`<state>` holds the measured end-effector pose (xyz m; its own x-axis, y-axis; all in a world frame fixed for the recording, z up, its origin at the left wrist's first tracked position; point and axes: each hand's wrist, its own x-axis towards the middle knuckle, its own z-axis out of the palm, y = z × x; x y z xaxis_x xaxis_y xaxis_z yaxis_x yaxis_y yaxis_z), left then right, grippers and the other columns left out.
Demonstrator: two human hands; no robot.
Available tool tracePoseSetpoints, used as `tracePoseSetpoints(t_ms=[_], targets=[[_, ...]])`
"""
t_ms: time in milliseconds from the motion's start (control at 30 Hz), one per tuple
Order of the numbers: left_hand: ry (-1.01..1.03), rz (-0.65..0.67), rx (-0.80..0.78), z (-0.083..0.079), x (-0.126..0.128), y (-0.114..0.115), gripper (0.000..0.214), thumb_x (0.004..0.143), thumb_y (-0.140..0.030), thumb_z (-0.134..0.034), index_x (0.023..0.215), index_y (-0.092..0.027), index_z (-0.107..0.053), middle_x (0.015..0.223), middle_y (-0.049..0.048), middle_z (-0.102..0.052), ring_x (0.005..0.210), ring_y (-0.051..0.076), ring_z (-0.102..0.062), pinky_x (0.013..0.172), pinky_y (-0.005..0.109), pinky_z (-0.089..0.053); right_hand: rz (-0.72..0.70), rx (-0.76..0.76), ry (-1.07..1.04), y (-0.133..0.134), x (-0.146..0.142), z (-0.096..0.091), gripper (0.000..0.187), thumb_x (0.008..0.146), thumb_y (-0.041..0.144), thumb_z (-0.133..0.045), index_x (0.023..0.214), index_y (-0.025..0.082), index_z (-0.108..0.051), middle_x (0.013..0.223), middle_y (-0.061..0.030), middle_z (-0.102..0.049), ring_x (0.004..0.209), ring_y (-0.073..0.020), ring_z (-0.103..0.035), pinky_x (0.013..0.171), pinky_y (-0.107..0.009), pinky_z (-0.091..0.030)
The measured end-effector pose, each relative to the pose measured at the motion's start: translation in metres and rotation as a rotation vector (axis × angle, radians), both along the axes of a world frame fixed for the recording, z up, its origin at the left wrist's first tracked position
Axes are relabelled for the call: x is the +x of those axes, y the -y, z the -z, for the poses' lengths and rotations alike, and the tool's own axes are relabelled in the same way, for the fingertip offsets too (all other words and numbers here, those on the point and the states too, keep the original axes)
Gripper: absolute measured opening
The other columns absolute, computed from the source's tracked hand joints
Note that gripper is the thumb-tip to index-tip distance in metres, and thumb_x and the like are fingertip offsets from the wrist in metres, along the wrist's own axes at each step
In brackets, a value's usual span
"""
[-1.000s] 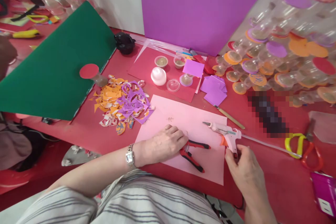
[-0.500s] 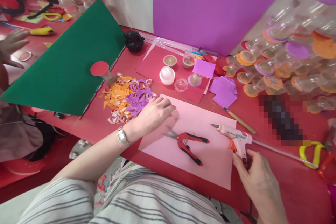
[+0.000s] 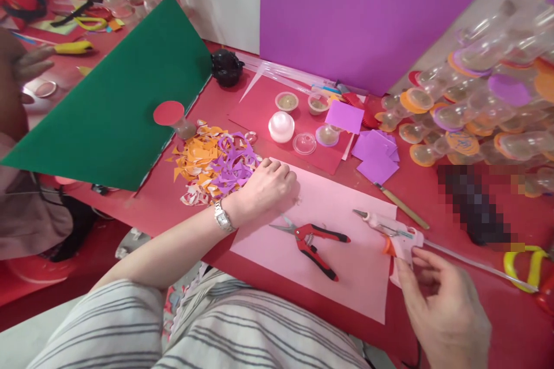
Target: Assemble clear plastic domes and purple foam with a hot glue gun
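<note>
My right hand (image 3: 445,300) has its thumb and fingers at the handle of a pale pink glue gun (image 3: 396,233), which lies on its side at the right edge of a pink sheet (image 3: 346,294). My left hand (image 3: 268,187), with a wristwatch (image 3: 223,216) on its wrist, is curled over the sheet's upper left edge. Its fingertips are tucked out of sight, so what they hold, if anything, is hidden. Red-handled snips (image 3: 309,239) with spread blades lie on the sheet between my hands. Orange and purple scraps (image 3: 216,155) are heaped beside my left hand.
Small plastic cups (image 3: 286,102), a white round container (image 3: 281,127) and purple squares (image 3: 376,155) lie further back. A craft knife (image 3: 402,206) is above the glue gun. Plastic bottle pieces (image 3: 471,104) are stacked at right. A green board (image 3: 125,98) separates another person's hand (image 3: 34,63) at left.
My left hand's fingers have curled in more over the sheet. My right hand has shifted slightly at the glue gun's handle, baring its lower end. The view has turned a little left.
</note>
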<state>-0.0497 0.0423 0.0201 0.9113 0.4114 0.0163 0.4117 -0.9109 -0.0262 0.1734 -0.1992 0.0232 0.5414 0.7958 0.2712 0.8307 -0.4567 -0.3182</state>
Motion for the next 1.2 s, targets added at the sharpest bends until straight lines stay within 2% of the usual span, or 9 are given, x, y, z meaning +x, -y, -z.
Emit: tracePoseSetpoints(t_ms=[167, 267, 433, 567, 733, 867, 967, 1100, 1200], targets=[[0.062, -0.136, 0.079, -0.021, -0.022, -0.009, 0.020, 0.098, -0.010, -0.044, 0.088, -0.015, -0.060, 0.078, 0.0075, -0.062, 0.074, 0.021, -0.058, 0.072, 0.035, -0.040, -0.159, 0.061, 0.122, -0.011, -0.005, 0.002, 0.035, 0.101, 0.050, -0.050, 0.106, 0.018, -0.064, 0.081, -0.0064, -0.065, 0.062, -0.0174, -0.059, 0.057, -0.030, -0.046], [0.069, -0.288, 0.122, -0.033, -0.046, -0.017, 0.019, 0.098, -0.012, -0.046, 0.085, -0.016, -0.060, 0.080, 0.0069, -0.064, 0.077, 0.022, -0.060, 0.074, 0.035, -0.041, -0.152, 0.054, 0.125, -0.014, -0.005, 0.003, 0.037, 0.101, 0.052, -0.049, 0.105, 0.019, -0.065, 0.079, -0.0057, -0.065, 0.062, -0.0172, -0.060, 0.056, -0.029, -0.046], [-0.097, -0.394, 0.074, -0.038, -0.064, -0.020, 0.013, 0.095, -0.014, -0.052, 0.088, -0.016, -0.063, 0.082, 0.0088, -0.066, 0.081, 0.025, -0.064, 0.073, 0.036, -0.042, -0.230, 0.105, 0.143, -0.021, -0.003, 0.003, 0.036, 0.101, 0.050, -0.051, 0.099, 0.018, -0.066, 0.077, -0.0045, -0.068, 0.058, -0.0144, -0.061, 0.055, -0.026, -0.045], [-0.098, -0.397, 0.059, -0.042, -0.057, -0.015, 0.015, 0.098, -0.022, -0.054, 0.089, -0.015, -0.064, 0.095, 0.0127, -0.067, 0.088, 0.028, -0.065, 0.075, 0.039, -0.045, -0.291, 0.124, 0.231, -0.027, -0.002, -0.001, 0.027, 0.103, 0.042, -0.052, 0.095, 0.019, -0.065, 0.073, -0.0036, -0.072, 0.058, -0.0152, -0.065, 0.053, -0.025, -0.042], [-0.023, -0.325, 0.023, -0.046, -0.036, -0.008, 0.012, 0.096, -0.021, -0.058, 0.085, -0.016, -0.062, 0.087, 0.0093, -0.065, 0.080, 0.026, -0.064, 0.075, 0.038, -0.047, -0.253, 0.136, 0.251, -0.034, 0.001, -0.004, 0.020, 0.101, 0.029, -0.050, 0.104, 0.018, -0.066, 0.076, -0.0049, -0.074, 0.060, -0.0164, -0.068, 0.053, -0.026, -0.042], [0.017, -0.241, -0.079, -0.043, -0.017, -0.005, 0.007, 0.095, -0.017, -0.057, 0.089, -0.017, -0.060, 0.083, 0.0054, -0.064, 0.071, 0.020, -0.062, 0.065, 0.032, -0.045, -0.274, 0.171, 0.252, -0.043, 0.009, -0.012, 0.023, 0.101, 0.030, -0.048, 0.104, 0.015, -0.066, 0.075, -0.0054, -0.071, 0.060, -0.0154, -0.066, 0.056, -0.025, -0.045], [0.086, -0.208, -0.170, -0.042, -0.008, -0.008, 0.001, 0.094, -0.018, -0.060, 0.094, -0.018, -0.059, 0.084, 0.0036, -0.064, 0.072, 0.018, -0.063, 0.064, 0.029, -0.046, -0.285, 0.197, 0.257, -0.052, 0.018, -0.022, 0.023, 0.100, 0.032, -0.050, 0.103, 0.016, -0.067, 0.076, -0.0054, -0.068, 0.065, -0.0161, -0.066, 0.059, -0.025, -0.048], [0.313, -0.378, -0.194, -0.045, -0.007, -0.026, 0.014, 0.091, -0.016, -0.062, 0.103, -0.019, -0.056, 0.091, 0.0034, -0.064, 0.082, 0.018, -0.064, 0.072, 0.029, -0.051, -0.307, 0.280, 0.303, -0.063, 0.034, -0.029, 0.017, 0.098, 0.029, -0.056, 0.100, 0.017, -0.068, 0.075, -0.0030, -0.067, 0.059, -0.0130, -0.063, 0.058, -0.023, -0.049], [0.432, -0.512, -0.173, -0.045, -0.010, -0.046, 0.025, 0.089, -0.019, -0.065, 0.111, -0.017, -0.055, 0.099, 0.0056, -0.063, 0.093, 0.021, -0.065, 0.084, 0.034, -0.054, -0.285, 0.319, 0.334, -0.068, 0.043, -0.027, 0.019, 0.099, 0.028, -0.055, 0.097, 0.014, -0.068, 0.072, -0.0033, -0.067, 0.057, -0.0126, -0.062, 0.059, -0.022, -0.049]])
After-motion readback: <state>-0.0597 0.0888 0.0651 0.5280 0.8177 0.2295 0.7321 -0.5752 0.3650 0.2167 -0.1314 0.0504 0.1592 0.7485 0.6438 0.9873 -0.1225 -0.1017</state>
